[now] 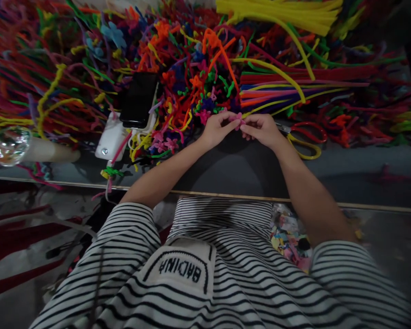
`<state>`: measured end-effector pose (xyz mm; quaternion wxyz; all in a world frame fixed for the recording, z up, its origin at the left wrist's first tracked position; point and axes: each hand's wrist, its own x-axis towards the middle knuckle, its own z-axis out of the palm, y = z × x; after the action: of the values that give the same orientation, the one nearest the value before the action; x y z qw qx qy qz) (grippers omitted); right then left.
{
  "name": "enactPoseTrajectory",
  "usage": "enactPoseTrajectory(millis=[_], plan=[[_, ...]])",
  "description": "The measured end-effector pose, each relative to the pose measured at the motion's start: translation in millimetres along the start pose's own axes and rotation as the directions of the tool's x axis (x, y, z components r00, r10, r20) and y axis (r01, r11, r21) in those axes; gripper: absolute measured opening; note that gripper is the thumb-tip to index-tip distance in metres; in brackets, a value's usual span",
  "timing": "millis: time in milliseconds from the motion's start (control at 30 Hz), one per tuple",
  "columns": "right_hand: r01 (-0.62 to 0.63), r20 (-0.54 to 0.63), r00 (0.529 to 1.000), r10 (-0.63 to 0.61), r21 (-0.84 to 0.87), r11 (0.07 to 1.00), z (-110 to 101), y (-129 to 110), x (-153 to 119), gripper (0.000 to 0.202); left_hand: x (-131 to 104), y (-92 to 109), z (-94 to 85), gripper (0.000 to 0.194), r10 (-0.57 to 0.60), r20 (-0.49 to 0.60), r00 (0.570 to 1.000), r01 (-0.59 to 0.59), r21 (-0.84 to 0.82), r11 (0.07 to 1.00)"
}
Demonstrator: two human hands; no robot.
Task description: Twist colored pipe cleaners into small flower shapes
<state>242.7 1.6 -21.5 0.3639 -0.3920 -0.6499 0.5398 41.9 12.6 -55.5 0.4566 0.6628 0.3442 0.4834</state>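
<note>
Both hands meet over the dark table, fingertips pinched on a small pink pipe-cleaner flower [239, 119]. My left hand [217, 129] grips its left side between thumb and forefinger. From the right, my right hand [263, 130] pinches the flower's other side, its fingers partly hiding it. Just right of my right hand lie scissors [308, 137] with one red and one yellow handle loop. Several more pink flowers [165, 142] rest among the pipe cleaners to the left of my left hand.
A heap of coloured pipe cleaners [188, 59] covers the table's back, with straight bundles [274, 91] at right and a yellow bundle [281, 13] behind. At left are a phone [139, 100], a white power bank [109, 137] with a cable, and a clear-domed cylinder [51, 151]. The table edge [226, 195] runs in front.
</note>
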Motion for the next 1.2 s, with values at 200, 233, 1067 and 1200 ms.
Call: enactPoseTrajectory(millis=[200, 233, 1067, 1200], plan=[[-0.003, -0.012, 1.0, 0.003, -0.011, 1.0, -0.1, -0.7, 1.2, 0.054, -0.5, 2.6, -0.5, 0.056, 0.004, 0.018, 1.0, -0.003, -0.018, 1.0], [-0.002, -0.007, 1.0, 0.002, -0.012, 1.0, -0.2, -0.7, 1.2, 0.054, -0.7, 3.0, -0.6, 0.056, -0.002, 0.019, 1.0, 0.002, -0.016, 1.0], [-0.008, 0.007, 1.0, 0.008, -0.02, 1.0, 1.0, -3.1, -0.6, 0.048, 0.1, 4.0, 0.8, 0.052, -0.066, -0.002, 0.998, 0.066, -0.023, 0.998], [-0.007, 0.009, 1.0, 0.007, -0.007, 1.0, 1.0, -3.3, -0.6, 0.047, 0.4, 3.3, -0.4, 0.057, -0.047, 0.006, 0.999, 0.047, 0.025, 0.999]])
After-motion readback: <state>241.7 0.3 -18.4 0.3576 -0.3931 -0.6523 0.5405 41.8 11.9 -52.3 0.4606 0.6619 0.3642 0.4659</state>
